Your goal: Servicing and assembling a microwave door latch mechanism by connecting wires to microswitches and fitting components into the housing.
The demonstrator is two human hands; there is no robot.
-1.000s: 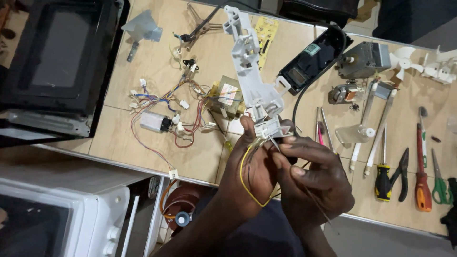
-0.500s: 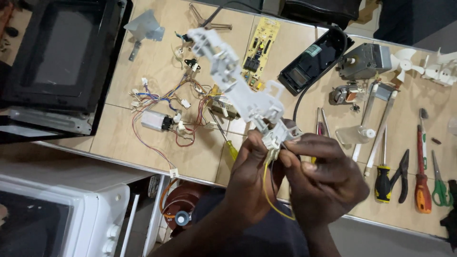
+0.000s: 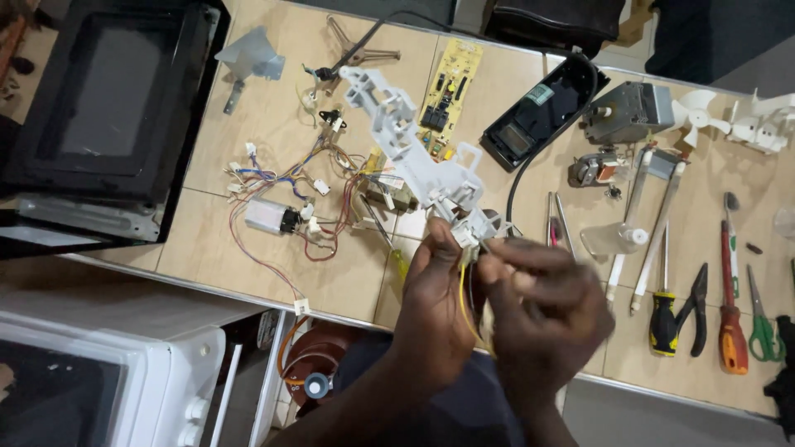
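Above the workbench, left hand and right hand, fingers pinching white plastic bracket, yellow wire.

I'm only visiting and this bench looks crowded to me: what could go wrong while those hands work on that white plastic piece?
The left hand and right hand pinch small connectors at the end of the white plastic bracket; a hard tug could perhaps snap a clip or pull the yellow wire loose. The bracket's far end hangs over the green circuit board and wire bundle, so swinging it might knock or snag them.
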